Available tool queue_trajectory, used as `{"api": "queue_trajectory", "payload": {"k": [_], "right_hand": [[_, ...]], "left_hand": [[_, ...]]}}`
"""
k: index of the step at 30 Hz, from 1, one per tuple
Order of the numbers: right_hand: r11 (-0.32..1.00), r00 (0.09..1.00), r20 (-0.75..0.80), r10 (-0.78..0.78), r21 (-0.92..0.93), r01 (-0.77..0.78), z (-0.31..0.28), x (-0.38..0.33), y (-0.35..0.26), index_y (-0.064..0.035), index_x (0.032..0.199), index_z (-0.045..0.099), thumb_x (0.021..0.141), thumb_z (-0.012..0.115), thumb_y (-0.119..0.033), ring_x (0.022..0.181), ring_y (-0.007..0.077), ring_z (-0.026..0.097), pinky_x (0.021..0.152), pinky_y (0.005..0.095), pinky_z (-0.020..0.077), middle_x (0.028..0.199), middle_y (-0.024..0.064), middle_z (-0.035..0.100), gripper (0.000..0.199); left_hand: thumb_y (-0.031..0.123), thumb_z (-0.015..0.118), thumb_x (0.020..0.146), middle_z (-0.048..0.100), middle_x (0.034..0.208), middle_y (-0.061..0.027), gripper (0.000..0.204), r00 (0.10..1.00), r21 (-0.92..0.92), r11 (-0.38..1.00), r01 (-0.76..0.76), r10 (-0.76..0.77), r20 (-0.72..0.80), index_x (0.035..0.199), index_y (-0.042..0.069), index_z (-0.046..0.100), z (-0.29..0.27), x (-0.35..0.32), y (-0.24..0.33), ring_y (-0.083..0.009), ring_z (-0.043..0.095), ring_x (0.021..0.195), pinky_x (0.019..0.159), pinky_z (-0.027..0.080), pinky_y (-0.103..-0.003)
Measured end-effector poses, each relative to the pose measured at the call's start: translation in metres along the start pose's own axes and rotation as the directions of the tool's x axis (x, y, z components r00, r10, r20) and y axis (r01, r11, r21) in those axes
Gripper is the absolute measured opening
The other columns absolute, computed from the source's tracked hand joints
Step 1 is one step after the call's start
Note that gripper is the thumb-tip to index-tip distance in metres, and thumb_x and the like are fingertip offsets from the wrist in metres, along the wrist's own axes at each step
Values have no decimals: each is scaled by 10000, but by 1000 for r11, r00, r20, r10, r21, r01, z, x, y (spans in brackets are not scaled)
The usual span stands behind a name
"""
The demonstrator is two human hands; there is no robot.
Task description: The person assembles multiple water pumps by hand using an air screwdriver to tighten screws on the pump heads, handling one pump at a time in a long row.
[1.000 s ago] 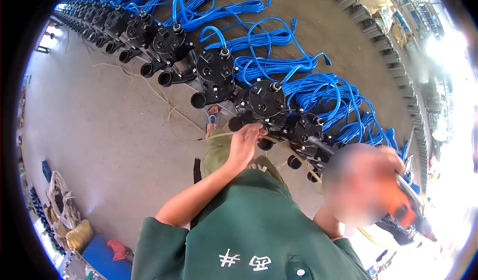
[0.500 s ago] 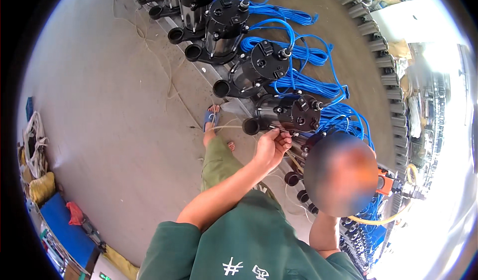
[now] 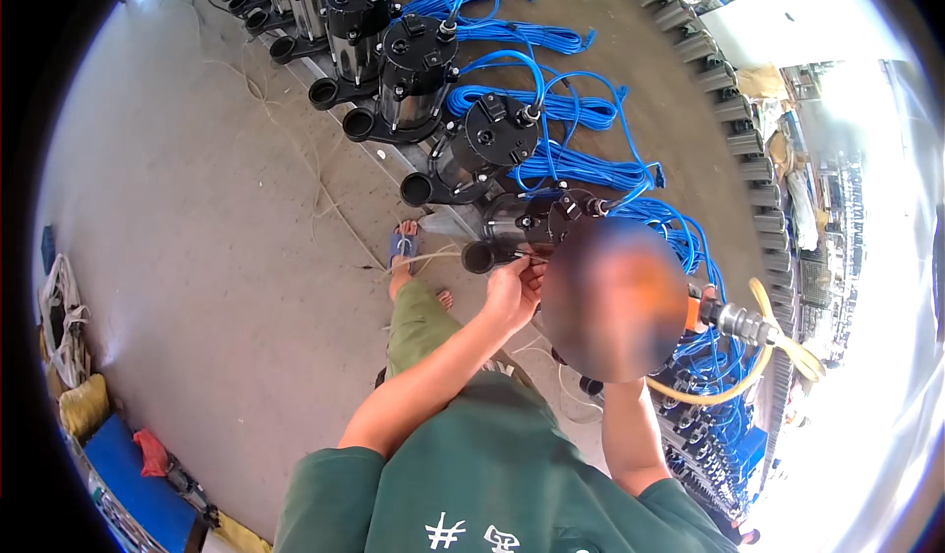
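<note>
The pump unit [image 3: 504,216] being worked on lies just off centre, toward 1 o'clock. At its near side the left hand [image 3: 514,292] is placed, fingers curled together by the casing; whether a small part is pinched between them cannot be told. The right hand [image 3: 620,302] is lost in a blur toward 3 o'clock, so its grip cannot be told; beyond it an orange air tool [image 3: 695,309] shows, its metal coupling [image 3: 743,325] pointing outward.

For good work, the tool is probably best held square to the lid [image 3: 566,216], with the left fingertips kept clear of its tip — and slack left in the yellow hose [image 3: 689,396], looped toward 4 o'clock, so that nothing is dragged.

The outlet elbow [image 3: 478,256] stands open-mouthed, only darkness being seen inside. At 9 o'clock a pale bag [image 3: 64,327] is slumped, and toward 8 a yellow sack [image 3: 84,405]; their contents cannot be made out. Blue cable coils [image 3: 591,169] are laid at 2 o'clock, outside any container.
</note>
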State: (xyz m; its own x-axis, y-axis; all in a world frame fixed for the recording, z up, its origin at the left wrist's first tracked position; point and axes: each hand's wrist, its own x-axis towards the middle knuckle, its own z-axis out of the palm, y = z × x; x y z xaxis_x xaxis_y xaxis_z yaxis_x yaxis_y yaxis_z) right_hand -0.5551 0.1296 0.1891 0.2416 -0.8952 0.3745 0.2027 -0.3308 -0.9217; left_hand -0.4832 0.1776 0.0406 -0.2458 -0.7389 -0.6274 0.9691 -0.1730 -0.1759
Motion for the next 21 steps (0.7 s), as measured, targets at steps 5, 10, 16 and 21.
{"api": "queue_trajectory", "payload": {"k": [5,10,16,21], "right_hand": [[987,984,-80,157,-19,-159,0,0,-1,-24,1072,515,794,608,16,698,147,584,628,275,513,903,102,586,296],[998,999,23,24,-66,-23,12,11,-9,-5,1074,525,766,533,48,637,151,536,580,293,488,913,136,572,313],[997,996,75,50,54,-54,31,30,-24,17,1073,545,802,586,36,706,125,611,648,243,509,884,98,629,275],[991,984,180,1,-131,22,54,52,12,-3,1082,506,815,535,80,712,147,569,618,275,502,946,127,583,282]], "left_hand": [[168,711,879,658,795,-133,206,830,924,219,-313,536,154,924,1,600,3,-27,23,-250,651,686,608,530,-348],[189,902,634,506,1366,-216,994,388,627,-645,-436,493,778,1418,-21,328,16,-24,49,-373,478,1274,1063,421,-412],[198,909,614,528,1347,-220,1042,570,683,-440,-583,378,729,1439,-29,316,15,-1,62,-413,553,1185,1002,482,-437],[189,907,608,566,1309,-202,1031,506,641,-498,-584,394,767,1438,-18,331,12,-1,64,-401,583,1159,971,504,-431]]}}
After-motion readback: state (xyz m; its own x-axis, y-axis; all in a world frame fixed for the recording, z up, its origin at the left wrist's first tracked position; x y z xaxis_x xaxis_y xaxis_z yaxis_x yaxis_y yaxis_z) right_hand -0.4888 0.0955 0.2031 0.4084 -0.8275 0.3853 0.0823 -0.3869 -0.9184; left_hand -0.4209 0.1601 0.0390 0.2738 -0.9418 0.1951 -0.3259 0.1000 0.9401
